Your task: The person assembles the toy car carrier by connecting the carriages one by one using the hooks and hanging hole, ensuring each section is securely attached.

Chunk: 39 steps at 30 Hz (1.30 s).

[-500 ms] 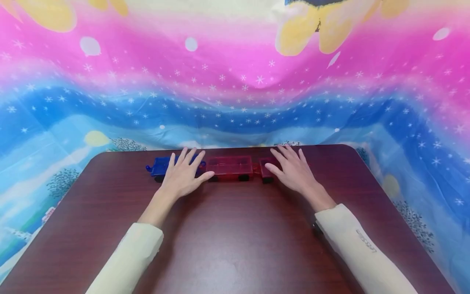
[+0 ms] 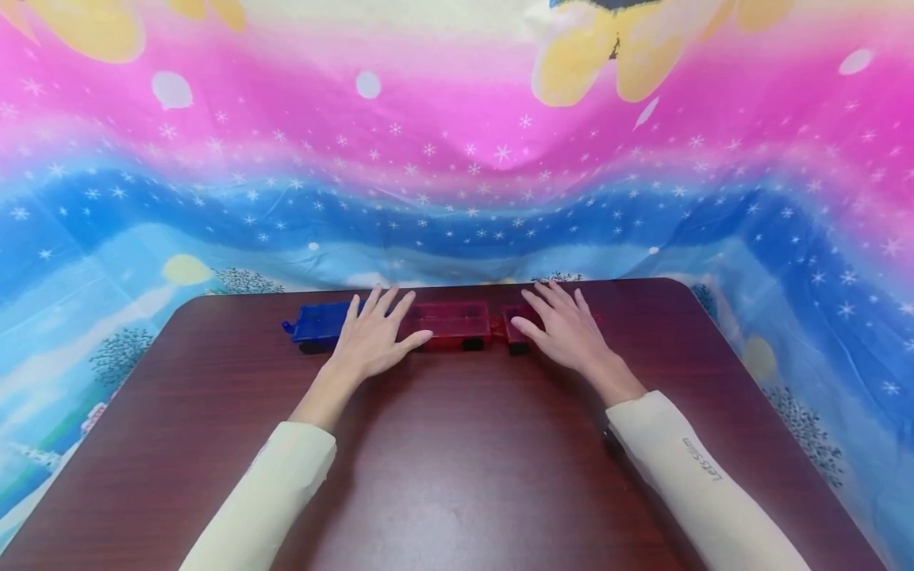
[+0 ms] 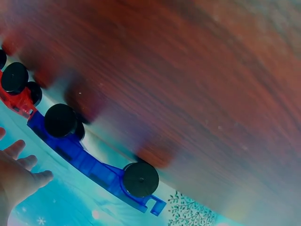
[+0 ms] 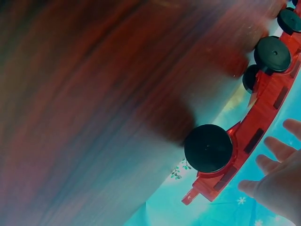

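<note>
Three see-through toy wagon bases on black wheels stand in a row near the table's far edge. At the left is the blue wagon base [image 2: 317, 323], with a hook at its outer end [image 3: 94, 165]. A red wagon base [image 2: 457, 321] sits in the middle, and a second red wagon base [image 2: 514, 321], also seen in the right wrist view [image 4: 256, 122], is at the right. My left hand [image 2: 374, 337], fingers spread, is over where the blue and middle red bases meet, hiding the joint. Spread out too, my right hand [image 2: 564, 329] covers most of the right red base.
The dark wooden table [image 2: 443, 460] reaches back to a printed cloth [image 2: 457, 159] hanging behind it and along both sides. The row of wagon bases lies close to the table's back edge.
My left hand has slid a little to the right, off the blue base and toward the middle red one. The right hand and the wagon bases have hardly moved.
</note>
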Tool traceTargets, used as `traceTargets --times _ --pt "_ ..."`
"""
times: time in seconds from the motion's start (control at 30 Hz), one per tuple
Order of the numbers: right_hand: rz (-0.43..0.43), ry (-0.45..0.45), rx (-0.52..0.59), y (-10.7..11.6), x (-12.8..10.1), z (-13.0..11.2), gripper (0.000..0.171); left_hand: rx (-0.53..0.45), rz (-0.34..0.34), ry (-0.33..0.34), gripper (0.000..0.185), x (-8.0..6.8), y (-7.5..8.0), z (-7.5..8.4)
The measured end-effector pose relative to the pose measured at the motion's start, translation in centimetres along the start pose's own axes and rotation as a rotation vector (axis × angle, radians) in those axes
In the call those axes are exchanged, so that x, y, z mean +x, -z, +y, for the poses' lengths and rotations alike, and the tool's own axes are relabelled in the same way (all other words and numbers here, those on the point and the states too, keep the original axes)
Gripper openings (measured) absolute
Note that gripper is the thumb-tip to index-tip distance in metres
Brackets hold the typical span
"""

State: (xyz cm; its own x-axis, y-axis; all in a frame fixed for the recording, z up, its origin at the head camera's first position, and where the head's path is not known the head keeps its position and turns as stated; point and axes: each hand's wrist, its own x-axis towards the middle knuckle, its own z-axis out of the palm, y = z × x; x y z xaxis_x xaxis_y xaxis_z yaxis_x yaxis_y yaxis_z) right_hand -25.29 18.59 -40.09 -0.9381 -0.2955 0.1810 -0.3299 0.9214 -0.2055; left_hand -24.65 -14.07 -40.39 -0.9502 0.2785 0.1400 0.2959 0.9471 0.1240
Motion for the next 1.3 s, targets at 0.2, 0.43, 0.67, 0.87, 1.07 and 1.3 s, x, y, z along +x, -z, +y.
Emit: traceTargets --times 0.2,0.43,0.67,0.87,1.07,1.3 --pt "-0.015 -0.005 0.006 0.0 0.1 0.0 0.074 0.006 -0.014 0.002 0.086 0.2 -0.1 0.4" --pt "-0.023 -0.003 -0.010 -0.4 0.3 0.1 0.076 0.000 -0.026 -0.009 0.085 0.6 -0.6 1.1" --pt "-0.029 0.004 -0.005 -0.9 0.5 0.2 0.076 -0.019 -0.038 -0.014 0.082 1.0 -1.2 1.7" --pt "-0.043 0.011 -0.002 -0.9 0.6 0.1 0.075 -0.011 -0.035 -0.015 0.081 1.4 -1.7 1.9" --pt "-0.061 0.010 -0.025 -1.0 0.8 0.0 0.075 0.002 -0.051 -0.022 0.080 1.8 -2.1 2.1" --pt "-0.087 0.010 -0.038 -1.2 1.2 0.1 0.078 0.012 -0.065 -0.042 0.079 2.2 -2.2 2.4"
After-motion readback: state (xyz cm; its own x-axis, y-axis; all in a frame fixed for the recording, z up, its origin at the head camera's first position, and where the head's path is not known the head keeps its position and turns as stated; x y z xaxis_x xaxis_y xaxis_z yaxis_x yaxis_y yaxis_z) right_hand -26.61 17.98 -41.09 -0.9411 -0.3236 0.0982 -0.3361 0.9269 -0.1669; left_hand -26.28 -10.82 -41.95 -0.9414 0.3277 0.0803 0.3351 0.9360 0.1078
